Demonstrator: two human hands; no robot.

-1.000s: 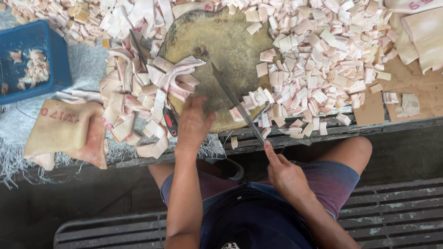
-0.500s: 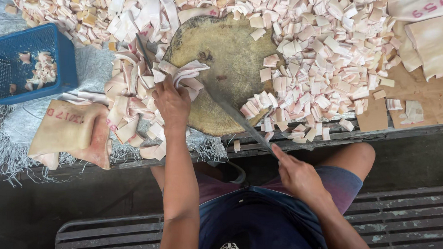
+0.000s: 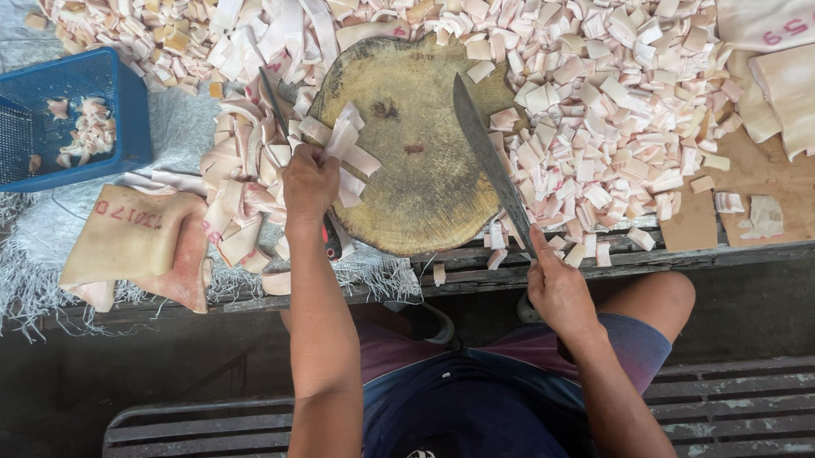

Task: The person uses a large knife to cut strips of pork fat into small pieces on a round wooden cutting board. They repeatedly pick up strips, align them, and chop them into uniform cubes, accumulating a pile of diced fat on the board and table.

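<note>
Strips (image 3: 343,145) of pale pink skin are being held in a bunch at the left rim of the round block (image 3: 419,157), the left hand (image 3: 308,182) being closed around them. Their long axis is running up and to the right, free ends fanning out over the wood. The knife (image 3: 487,159) is being gripped at its handle by the right hand (image 3: 559,293), the fist shut on it; the blade is lying diagonally across the block's right side, tip pointing up and to the left. For a clean cut, the strips are best being laid flat and square to the blade, fingertips tucked back from the edge. Cut pieces (image 3: 610,110) are lying heaped on the bench (image 3: 788,193), with a blue basket (image 3: 59,122) sitting well to the left.
</note>
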